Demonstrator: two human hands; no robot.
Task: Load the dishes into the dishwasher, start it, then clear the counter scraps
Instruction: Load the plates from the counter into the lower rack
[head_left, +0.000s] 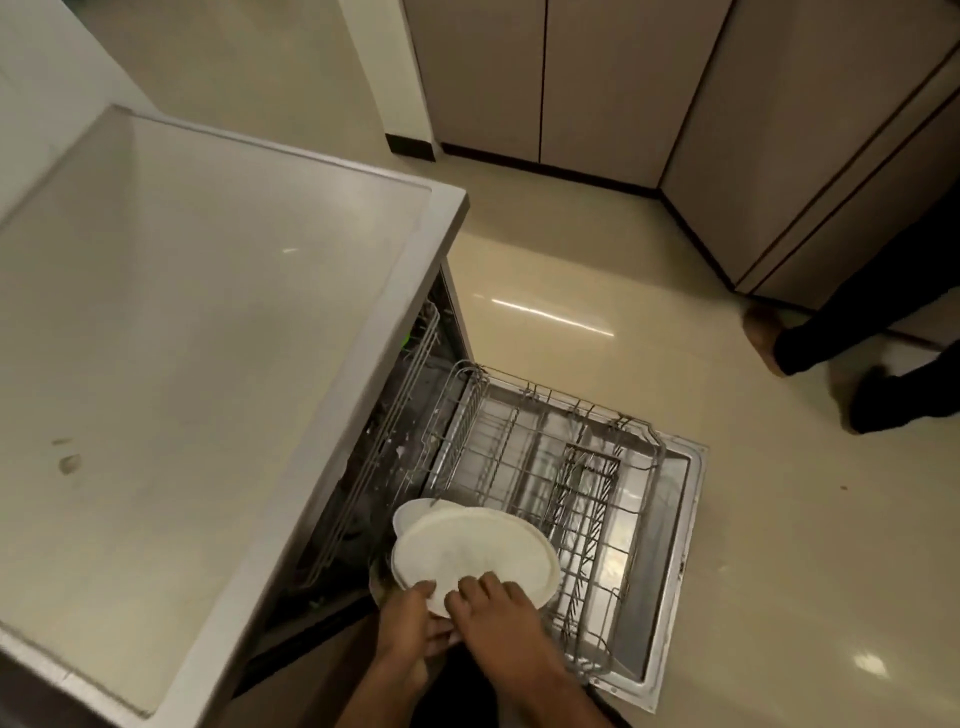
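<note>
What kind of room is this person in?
Probably a home kitchen: an open dishwasher under a counter, its rack pulled out, plates held over it, and tall cabinets across the floor.

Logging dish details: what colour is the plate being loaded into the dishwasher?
Plain white plate, no pattern; it shows best in the head view.

Dim, warm indoor light; lamp reflections glare in streaks on the glossy floor (550, 312). Wide-angle lens bends the edges; image soft, dishwasher (343, 545) interior in deep shadow.
</note>
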